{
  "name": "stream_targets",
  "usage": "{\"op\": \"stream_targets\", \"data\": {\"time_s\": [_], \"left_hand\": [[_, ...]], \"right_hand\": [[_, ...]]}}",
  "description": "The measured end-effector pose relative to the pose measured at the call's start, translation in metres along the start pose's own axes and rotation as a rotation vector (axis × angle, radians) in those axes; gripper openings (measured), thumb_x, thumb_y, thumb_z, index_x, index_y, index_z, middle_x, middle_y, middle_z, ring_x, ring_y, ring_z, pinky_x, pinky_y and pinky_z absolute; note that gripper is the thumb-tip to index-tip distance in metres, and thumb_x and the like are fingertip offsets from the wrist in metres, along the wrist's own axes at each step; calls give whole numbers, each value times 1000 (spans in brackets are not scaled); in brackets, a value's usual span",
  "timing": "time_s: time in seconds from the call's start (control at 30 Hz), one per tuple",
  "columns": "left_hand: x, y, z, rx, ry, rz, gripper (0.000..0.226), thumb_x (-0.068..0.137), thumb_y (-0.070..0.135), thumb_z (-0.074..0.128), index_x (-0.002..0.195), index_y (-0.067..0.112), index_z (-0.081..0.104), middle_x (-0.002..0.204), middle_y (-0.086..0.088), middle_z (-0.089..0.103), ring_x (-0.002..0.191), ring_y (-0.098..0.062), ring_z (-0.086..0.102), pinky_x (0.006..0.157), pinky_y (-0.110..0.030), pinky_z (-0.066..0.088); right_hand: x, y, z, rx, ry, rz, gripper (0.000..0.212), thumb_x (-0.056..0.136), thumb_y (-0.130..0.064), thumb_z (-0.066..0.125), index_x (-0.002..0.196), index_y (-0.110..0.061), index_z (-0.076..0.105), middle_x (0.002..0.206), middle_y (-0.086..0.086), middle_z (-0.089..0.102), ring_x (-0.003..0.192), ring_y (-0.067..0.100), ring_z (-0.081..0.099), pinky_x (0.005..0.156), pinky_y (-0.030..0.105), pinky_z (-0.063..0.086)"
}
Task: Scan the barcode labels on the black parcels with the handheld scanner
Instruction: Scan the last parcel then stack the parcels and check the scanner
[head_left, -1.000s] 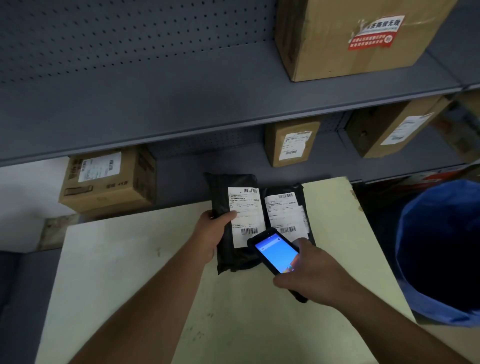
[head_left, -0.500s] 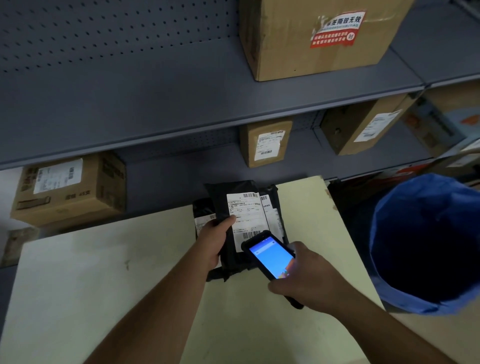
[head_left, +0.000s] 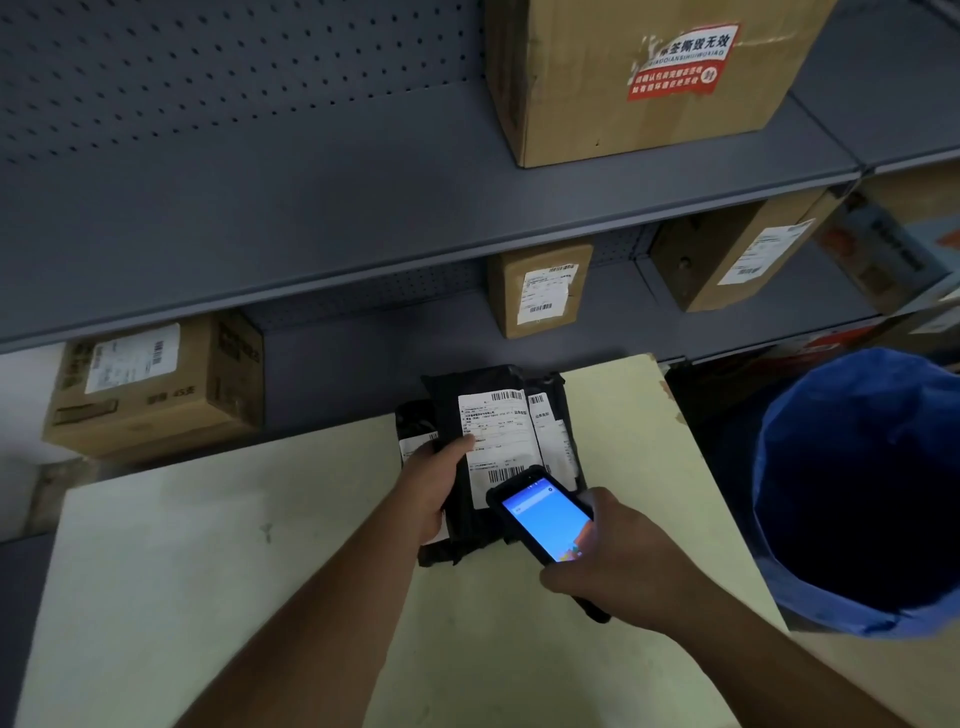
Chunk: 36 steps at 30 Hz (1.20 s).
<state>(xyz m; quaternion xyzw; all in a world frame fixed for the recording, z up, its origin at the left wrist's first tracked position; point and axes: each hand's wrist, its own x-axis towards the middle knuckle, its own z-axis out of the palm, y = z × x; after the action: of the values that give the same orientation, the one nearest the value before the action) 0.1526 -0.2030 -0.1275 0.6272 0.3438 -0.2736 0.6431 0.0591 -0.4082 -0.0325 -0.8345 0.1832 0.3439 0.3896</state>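
Black parcels (head_left: 467, 415) sit stacked at the tabletop's (head_left: 208, 571) far edge, left hand (head_left: 434, 486) gripping the top one, right hand (head_left: 618, 561) wrapped around the scanner (head_left: 540, 514) over its label (head_left: 493, 436). Blue bin (head_left: 810, 597) on the right looks dark inside, can't tell what's in it.

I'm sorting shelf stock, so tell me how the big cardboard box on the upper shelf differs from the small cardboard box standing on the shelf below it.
The big box carries a red and white sticker; the small box carries a white shipping label with a barcode. The big box is much wider and runs out of the top of the frame; the small box is narrow, upright and fully visible. Both are brown cardboard on grey shelves.
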Motion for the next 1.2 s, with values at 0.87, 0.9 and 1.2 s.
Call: {"op": "stream_targets", "data": {"time_s": [0.87, 0.9, 1.2], "left_hand": [[-39, -42, -124, 372, 227, 286, 68, 96, 34, 69, 158, 27, 42, 160, 1, 47, 139, -19, 51, 92, -25, 40], [-40, -47, -130, 386, 243, 304, 67, 96, 35, 69, 157, 28, 43, 160, 3, 46, 139, -18, 51, 94, -26, 41], [-55, -99, -181, 508, 255, 283, 65, 97, 35, 67, 157, 26, 44, 161, 4, 45, 145, -16, 47, 116, -37, 43]], "right_hand": [[-15, -38, 101, -110, 43, -108, 46, 70, -32, 84, 93, -23, 46, 86, 2, 66, 46, 15, 63, 48, 29, 48], [-15, -38, 107, -113, 50, -108, 46, 70, -32, 84, 91, -24, 44, 86, 2, 65, 45, 16, 62, 47, 28, 47], [-4, -20, 173, -136, 197, -93, 86, 70, -38, 84, 143, -23, 42, 111, -4, 57, 89, 26, 69, 74, 39, 60]]}}
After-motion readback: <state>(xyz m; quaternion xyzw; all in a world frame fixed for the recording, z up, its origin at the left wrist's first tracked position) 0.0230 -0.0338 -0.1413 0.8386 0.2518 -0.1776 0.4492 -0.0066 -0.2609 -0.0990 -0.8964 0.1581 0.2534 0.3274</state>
